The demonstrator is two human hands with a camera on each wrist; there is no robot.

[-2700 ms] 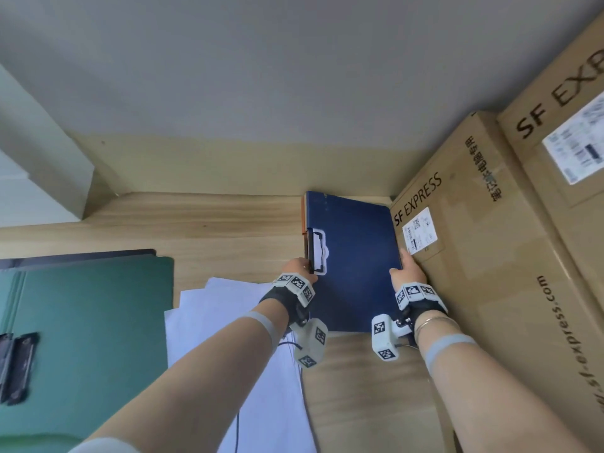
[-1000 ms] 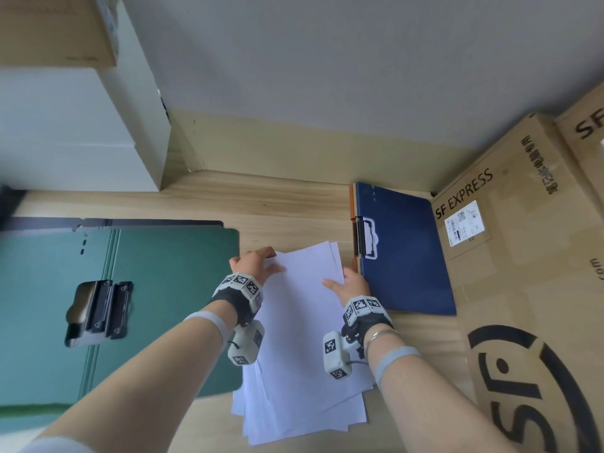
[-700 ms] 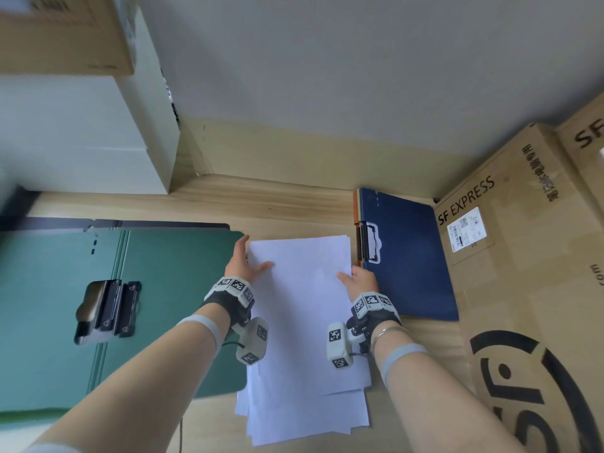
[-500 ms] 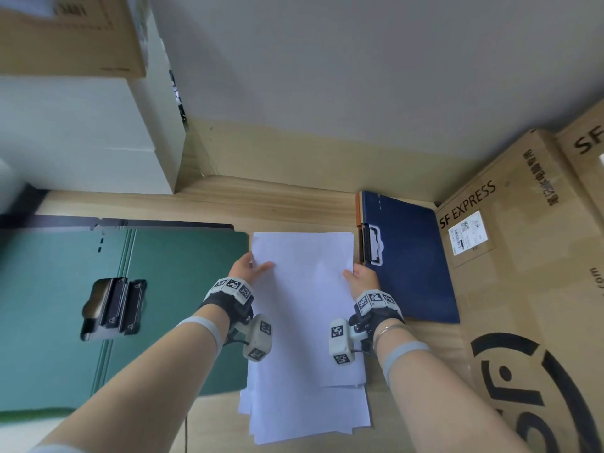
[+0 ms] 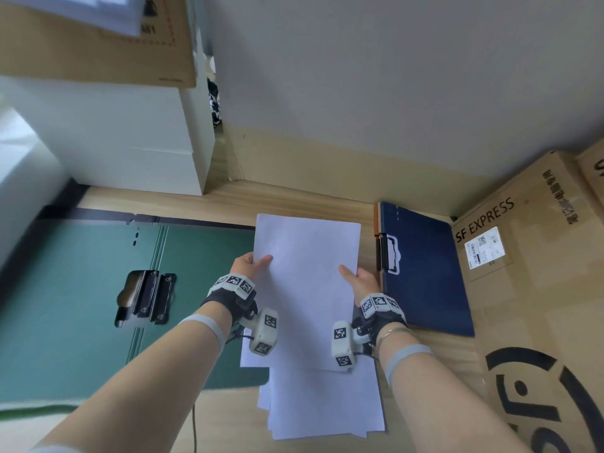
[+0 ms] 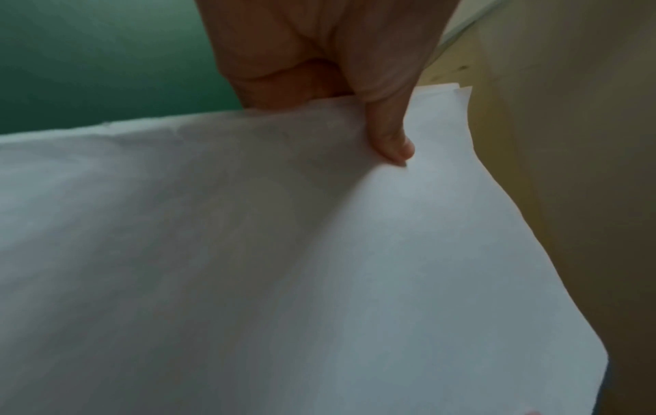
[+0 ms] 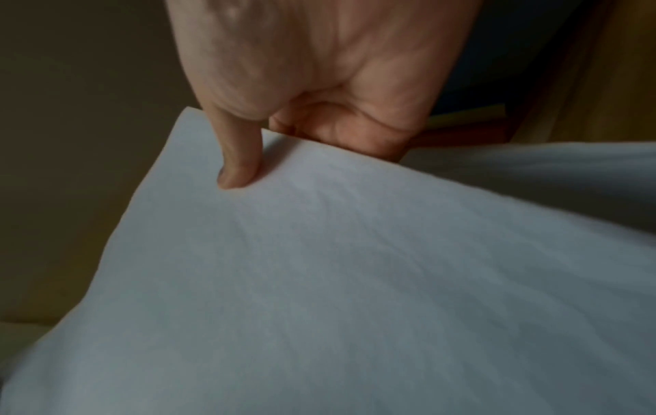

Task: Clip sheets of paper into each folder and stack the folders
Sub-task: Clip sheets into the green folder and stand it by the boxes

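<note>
Both hands hold a sheaf of white paper sheets (image 5: 307,282) lifted over the wooden desk. My left hand (image 5: 250,264) pinches its left edge, thumb on top (image 6: 390,140), sheets (image 6: 284,252) filling that view. My right hand (image 5: 358,279) pinches the right edge, thumb (image 7: 238,168) pressed on the sheets (image 7: 355,280). An open green folder (image 5: 81,305) lies at the left with its black metal clip (image 5: 145,297). A closed blue folder (image 5: 425,273) with a clip on its left edge lies at the right, on top of an orange one.
More loose white sheets (image 5: 323,403) lie on the desk under my forearms. Cardboard SF Express boxes (image 5: 529,273) wall off the right side. A white box (image 5: 130,135) with a brown carton on top stands at the back left. The wall is close behind.
Both hands left the blue folder at the right, took hold of a sheaf from the loose pile, squared it and raised it between the two folders.
</note>
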